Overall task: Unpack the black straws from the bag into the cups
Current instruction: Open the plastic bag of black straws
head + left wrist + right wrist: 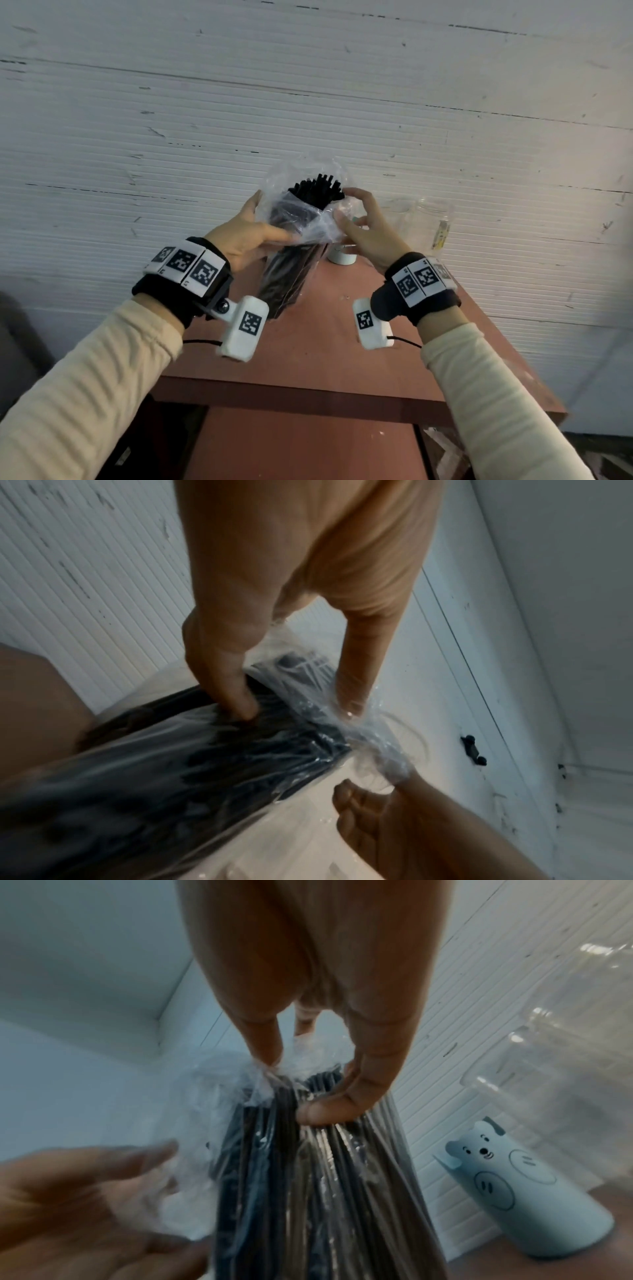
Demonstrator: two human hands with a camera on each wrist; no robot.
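Note:
A clear plastic bag (301, 222) full of black straws (318, 190) hangs upright above the red-brown table (325, 342). The straw tips poke out of its open top. My left hand (270, 222) grips the bag's upper part, thumb in front and fingers behind. My right hand (342, 205) pinches the loose plastic at the bag's mouth on the right side. In the left wrist view my left hand (299, 708) squeezes the bag (205, 764). In the right wrist view my right hand (294, 1088) pinches crumpled plastic over the straws (325, 1177). Two clear cups (431, 219) stand right of the bag.
A pale blue cup with a bear face (520, 1191) stands on the table by the wall, partly hidden behind the bag in the head view (340, 258). The ribbed white wall (308, 102) rises directly behind the table. The table's near edge (291, 394) lies below my wrists.

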